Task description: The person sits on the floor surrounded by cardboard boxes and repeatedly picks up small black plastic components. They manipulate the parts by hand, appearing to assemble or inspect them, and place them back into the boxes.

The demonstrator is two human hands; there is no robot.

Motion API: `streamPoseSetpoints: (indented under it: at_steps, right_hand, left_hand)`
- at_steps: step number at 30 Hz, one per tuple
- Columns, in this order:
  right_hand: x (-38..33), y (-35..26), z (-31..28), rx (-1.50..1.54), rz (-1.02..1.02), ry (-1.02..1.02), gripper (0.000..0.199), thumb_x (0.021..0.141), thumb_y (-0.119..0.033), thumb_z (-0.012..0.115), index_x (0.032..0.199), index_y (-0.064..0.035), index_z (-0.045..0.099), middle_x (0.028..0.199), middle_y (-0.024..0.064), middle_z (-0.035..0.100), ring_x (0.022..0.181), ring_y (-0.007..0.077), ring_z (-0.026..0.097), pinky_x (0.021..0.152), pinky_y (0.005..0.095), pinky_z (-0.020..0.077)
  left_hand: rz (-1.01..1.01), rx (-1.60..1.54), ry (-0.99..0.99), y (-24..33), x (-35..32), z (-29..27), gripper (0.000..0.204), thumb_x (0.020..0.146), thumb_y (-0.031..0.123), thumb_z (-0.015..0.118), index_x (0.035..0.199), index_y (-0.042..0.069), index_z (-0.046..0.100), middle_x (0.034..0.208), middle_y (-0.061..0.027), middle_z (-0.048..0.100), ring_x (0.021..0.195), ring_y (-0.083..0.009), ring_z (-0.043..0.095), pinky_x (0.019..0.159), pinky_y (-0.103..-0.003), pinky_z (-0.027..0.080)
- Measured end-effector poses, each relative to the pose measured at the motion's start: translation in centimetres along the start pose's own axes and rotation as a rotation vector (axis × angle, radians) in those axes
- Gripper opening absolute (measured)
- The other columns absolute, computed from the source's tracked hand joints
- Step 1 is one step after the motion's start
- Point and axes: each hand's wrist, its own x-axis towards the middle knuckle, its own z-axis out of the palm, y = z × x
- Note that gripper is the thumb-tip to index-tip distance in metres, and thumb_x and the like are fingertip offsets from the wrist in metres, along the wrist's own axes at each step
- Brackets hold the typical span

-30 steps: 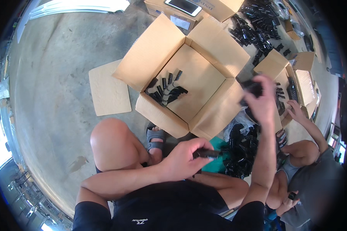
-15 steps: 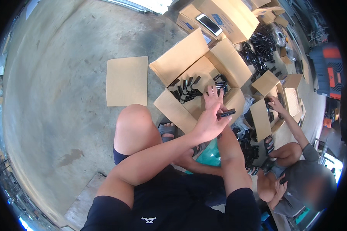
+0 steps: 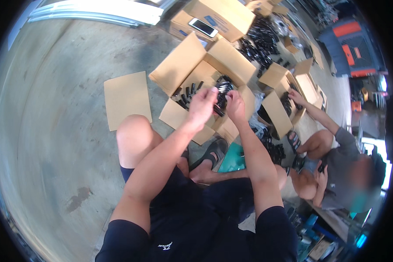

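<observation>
One black part is being pinched by the left hand, over the open carton | right hand's hold: cannot tell | parts beneath are probably best being left undisturbed

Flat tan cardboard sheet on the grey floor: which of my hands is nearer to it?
Your left. The left hand is to the right of the flat tan cardboard sheet; the right hand is farther right, beyond the left one.

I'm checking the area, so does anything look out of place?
Possibly the phone, a personal thing lying on a cardboard box. Black parts also lie heaped loose on the floor, outside any box.
</observation>
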Motion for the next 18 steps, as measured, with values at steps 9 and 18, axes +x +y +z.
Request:
streamPoseSetpoints:
  at_steps: [9, 18]
  right_hand:
    - [-6.8, -5.5, -13.1, 0.837, 0.428, 0.124, 0.012, 0.104, -0.010, 0.059, 0.107, 0.0009, 0.056, 0.093, 0.0112, 0.068, 0.073, 0.0186, 0.068, 0.067, 0.0323, 0.0602]
    - [-14.3, -5.7, -13.5, 1.463, 0.730, 0.246, 0.017, 0.099, -0.014, 0.068, 0.109, -0.0031, 0.060, 0.085, 0.0025, 0.064, 0.065, 0.0097, 0.060, 0.053, 0.0229, 0.0446]
  left_hand:
    - [-0.087, -0.057, -0.216, -1.0, -3.1, 1.1, 0.028, 0.105, 0.033, 0.062, 0.117, 0.008, 0.065, 0.097, -0.0028, 0.065, 0.086, -0.0155, 0.066, 0.075, -0.031, 0.057]
    - [0.265, 0.298, -0.434, -2.5, -7.7, 5.9, 0.035, 0.099, 0.007, 0.068, 0.132, -0.001, 0.061, 0.119, -0.0080, 0.068, 0.110, -0.0144, 0.065, 0.097, -0.034, 0.058]
